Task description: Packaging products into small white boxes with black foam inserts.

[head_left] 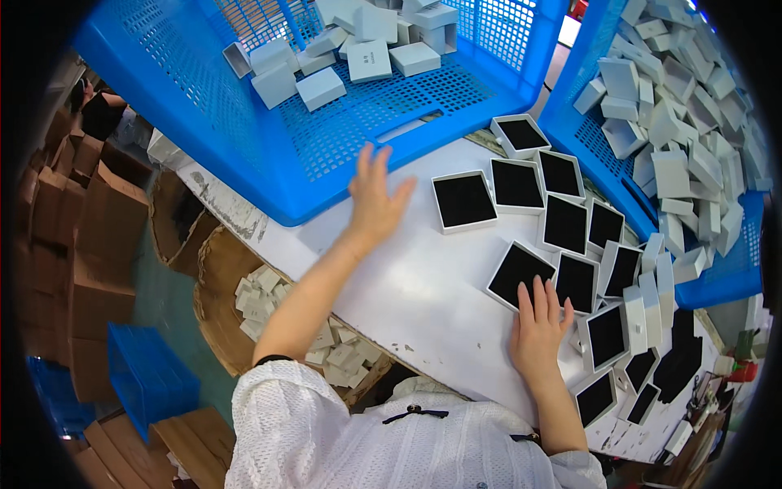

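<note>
My left hand (377, 196) is raised beside the front rim of a tipped blue plastic basket (285, 204). Its fingers are spread, with nothing in them. Inside that basket lies a heap of small white boxes (371, 61). On the white table, my right hand (538, 336) has its fingers stretched out and their tips on a white box tray with a black insert (520, 274). Several more such open box trays (464, 200) lie beyond and to the right of it, black side up. A few white boxes (649, 301) stand on edge among them.
A second blue basket (562, 110), full of white boxes (692, 122), stands at the right. Flat black pieces (678, 359) lie at the table's right end. Below the left edge sit a carton (213, 293) holding white boxes, a blue crate (155, 375) and brown cartons (106, 244).
</note>
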### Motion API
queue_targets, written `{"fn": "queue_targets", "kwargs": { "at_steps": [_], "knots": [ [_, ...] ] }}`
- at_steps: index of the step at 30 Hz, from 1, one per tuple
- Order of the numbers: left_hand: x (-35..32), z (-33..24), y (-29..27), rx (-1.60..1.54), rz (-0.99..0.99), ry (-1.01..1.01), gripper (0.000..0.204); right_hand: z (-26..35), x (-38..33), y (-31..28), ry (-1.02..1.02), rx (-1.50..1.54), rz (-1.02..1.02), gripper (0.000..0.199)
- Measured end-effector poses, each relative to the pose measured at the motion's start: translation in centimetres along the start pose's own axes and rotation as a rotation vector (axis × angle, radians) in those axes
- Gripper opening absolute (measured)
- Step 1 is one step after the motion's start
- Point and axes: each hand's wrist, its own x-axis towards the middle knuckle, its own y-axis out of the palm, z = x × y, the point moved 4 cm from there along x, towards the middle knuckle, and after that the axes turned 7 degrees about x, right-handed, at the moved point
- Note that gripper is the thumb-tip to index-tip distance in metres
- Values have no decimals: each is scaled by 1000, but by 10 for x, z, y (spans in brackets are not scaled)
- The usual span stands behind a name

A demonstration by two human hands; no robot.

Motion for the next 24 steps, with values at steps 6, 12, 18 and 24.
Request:
{"fn": "queue_targets", "kwargs": {
  "at_steps": [6, 12, 18, 24],
  "knots": [
    [2, 41, -89, 259, -720, 330, 96, -1, -13, -18, -50, 127, -10, 54],
    [-21, 104, -129, 225, -713, -328, 69, -10, 6, -44, -189, 229, -74, 57],
    [-5, 130, -142, -4, -543, -381, 25, 6, 15, -52, -311, 213, -22, 57],
    [-6, 207, -196, -164, -541, -563, 26, -16, -31, -56, -183, 167, -39, 59]
  ]
}}
